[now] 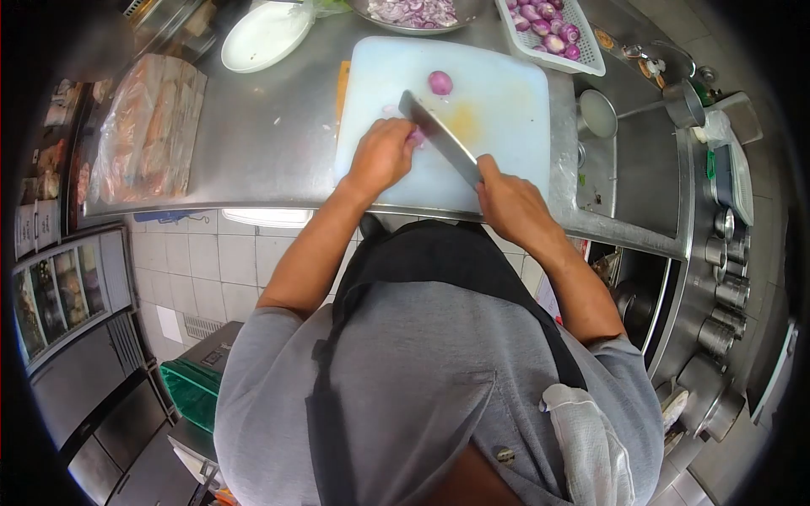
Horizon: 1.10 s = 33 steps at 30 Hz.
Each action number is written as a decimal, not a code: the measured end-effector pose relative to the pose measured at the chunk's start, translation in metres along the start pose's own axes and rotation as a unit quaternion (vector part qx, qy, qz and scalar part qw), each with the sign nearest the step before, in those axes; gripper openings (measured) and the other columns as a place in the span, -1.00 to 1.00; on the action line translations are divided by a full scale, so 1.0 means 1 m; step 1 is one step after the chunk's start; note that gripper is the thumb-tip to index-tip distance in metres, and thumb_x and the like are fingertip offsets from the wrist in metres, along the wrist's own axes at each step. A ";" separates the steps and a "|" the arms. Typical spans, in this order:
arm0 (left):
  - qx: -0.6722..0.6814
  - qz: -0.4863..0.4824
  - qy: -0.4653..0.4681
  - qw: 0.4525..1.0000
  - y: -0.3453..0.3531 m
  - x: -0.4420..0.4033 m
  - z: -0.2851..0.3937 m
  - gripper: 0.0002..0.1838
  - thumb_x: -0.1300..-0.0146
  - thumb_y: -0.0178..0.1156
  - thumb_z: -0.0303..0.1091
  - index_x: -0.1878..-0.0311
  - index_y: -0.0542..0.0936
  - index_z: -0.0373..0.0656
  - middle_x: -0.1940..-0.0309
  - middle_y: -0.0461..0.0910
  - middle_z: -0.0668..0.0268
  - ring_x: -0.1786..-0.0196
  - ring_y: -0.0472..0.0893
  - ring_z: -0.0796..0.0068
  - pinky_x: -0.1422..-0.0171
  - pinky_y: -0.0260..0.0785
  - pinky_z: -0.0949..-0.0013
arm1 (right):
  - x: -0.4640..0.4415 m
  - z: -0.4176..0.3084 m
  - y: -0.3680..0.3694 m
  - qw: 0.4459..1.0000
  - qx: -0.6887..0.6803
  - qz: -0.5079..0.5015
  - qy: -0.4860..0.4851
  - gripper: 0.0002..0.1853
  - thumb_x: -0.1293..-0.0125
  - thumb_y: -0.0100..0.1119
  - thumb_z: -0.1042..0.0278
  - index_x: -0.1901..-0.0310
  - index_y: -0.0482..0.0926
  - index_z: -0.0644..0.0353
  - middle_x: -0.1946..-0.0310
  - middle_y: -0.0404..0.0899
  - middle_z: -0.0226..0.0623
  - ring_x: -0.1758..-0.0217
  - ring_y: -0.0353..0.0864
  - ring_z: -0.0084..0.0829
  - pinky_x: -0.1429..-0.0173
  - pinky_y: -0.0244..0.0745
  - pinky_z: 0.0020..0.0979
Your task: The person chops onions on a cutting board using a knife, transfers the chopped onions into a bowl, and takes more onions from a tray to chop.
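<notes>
On a white cutting board (pixel 506 110), my left hand (pixel 384 156) is closed with its fingertips on a piece of purple onion (pixel 417 137). My right hand (pixel 513 202) grips the handle of a wide-bladed knife (pixel 443 142). The blade points up and to the left across the board, its edge side close to my left fingers. A peeled purple onion (pixel 440 83) sits above the blade. Small onion bits lie near my left fingertips. My left hand hides part of the onion piece.
A metal bowl (pixel 460 24) of sliced onion stands beyond the board. To its right is a white basket (pixel 591 61) of peeled onions, to its left a white plate (pixel 267 37). A plastic-wrapped stack (pixel 150 131) sits far left. A sink (pixel 601 169) lies right.
</notes>
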<state>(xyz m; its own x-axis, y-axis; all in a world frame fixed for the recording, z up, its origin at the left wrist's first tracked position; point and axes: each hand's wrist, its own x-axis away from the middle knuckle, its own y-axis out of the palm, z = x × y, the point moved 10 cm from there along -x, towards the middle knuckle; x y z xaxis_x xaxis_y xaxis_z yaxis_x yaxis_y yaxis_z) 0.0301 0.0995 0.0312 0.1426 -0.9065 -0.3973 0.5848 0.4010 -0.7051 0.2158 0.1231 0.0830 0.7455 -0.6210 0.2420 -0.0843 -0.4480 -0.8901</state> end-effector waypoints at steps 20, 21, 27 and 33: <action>0.004 0.051 0.048 0.998 -0.008 0.013 0.008 -0.81 -0.17 0.38 -0.62 0.15 0.66 -0.23 0.23 0.68 0.16 0.11 0.64 0.03 0.00 0.53 0.09 | 0.005 0.001 0.008 0.998 -0.054 -0.009 0.008 -0.75 -0.55 0.12 0.38 -0.08 0.29 0.20 0.41 0.64 0.20 0.27 0.64 0.37 0.17 0.42 0.27; 0.003 0.053 0.049 0.997 -0.007 0.012 0.008 -0.81 -0.17 0.38 -0.62 0.16 0.65 -0.23 0.23 0.68 0.17 0.11 0.64 0.04 0.00 0.54 0.09 | 0.005 0.005 0.014 0.999 -0.050 -0.017 0.010 -0.77 -0.55 0.11 0.38 -0.07 0.29 0.21 0.41 0.65 0.18 0.28 0.65 0.35 0.16 0.44 0.27; 0.065 0.089 0.047 0.993 -0.026 0.016 0.011 -0.81 -0.14 0.34 -0.65 0.18 0.67 -0.22 0.25 0.64 0.12 0.08 0.64 0.04 -0.05 0.53 0.15 | 0.013 0.012 0.000 0.998 -0.054 0.001 0.013 -0.79 -0.54 0.08 0.38 -0.06 0.31 0.22 0.39 0.68 0.13 0.30 0.67 0.29 0.16 0.48 0.26; 0.099 0.071 -0.146 0.982 -0.077 -0.030 -0.058 -0.82 -0.34 0.30 -0.48 0.02 0.74 -0.20 0.01 0.71 0.13 -0.06 0.70 0.15 -0.12 0.57 0.22 | 0.021 -0.012 -0.003 0.998 -0.057 -0.004 -0.028 -0.77 -0.48 0.06 0.44 -0.09 0.34 0.24 0.42 0.68 0.13 0.30 0.69 0.26 0.17 0.51 0.22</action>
<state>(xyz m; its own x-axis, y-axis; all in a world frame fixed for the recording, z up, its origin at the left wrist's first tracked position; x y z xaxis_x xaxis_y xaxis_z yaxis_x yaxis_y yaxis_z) -0.0653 0.1033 0.0636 0.4408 -0.8536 -0.2774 0.6823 0.5195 -0.5144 0.2239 0.1031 0.0957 0.7823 -0.5813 0.2240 -0.1501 -0.5249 -0.8378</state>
